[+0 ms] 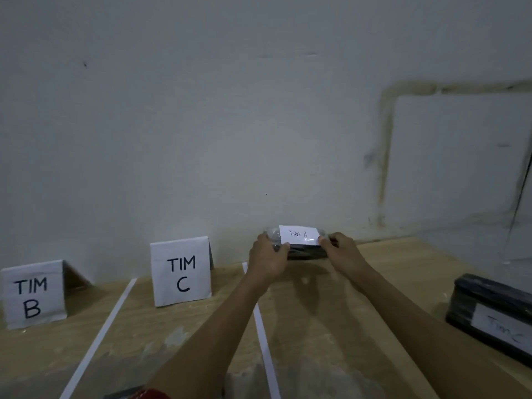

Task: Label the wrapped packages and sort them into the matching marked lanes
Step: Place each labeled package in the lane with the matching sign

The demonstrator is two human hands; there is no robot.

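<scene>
Both hands, left hand (267,259) and right hand (342,253), grip Tim A package (299,244) ends; set flat near wall, right of white strip (263,326).

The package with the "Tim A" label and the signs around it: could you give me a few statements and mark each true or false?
1. Both hands, left and right, hold the Tim A package. True.
2. The TIM C sign stands left of the TIM B sign. False: it stands to the right.
3. A second dark wrapped package lies at the right edge. True.
4. White tape strips are missing from the table. False: they mark lanes.
</scene>
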